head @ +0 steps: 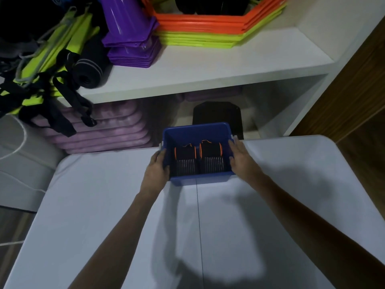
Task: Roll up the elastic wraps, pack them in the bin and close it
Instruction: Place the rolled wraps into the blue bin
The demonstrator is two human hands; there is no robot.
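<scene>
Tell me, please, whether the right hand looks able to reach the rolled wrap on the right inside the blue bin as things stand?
Probably yes. The right hand rests flat against the outside of the blue bin, whose top is open with no lid over it. The right-side rolled wrap lies just inside that wall, with nothing covering it.

You've got a smooth blue plastic bin [198,130] on a matt white table [104,195]. Inside, two rolled wraps [199,158] look like ribbed black elastic cloth with orange edging. Up on the shelf, glossy purple plastic cones [129,36], and beside them orange and lime plastic frames [208,28].
</scene>
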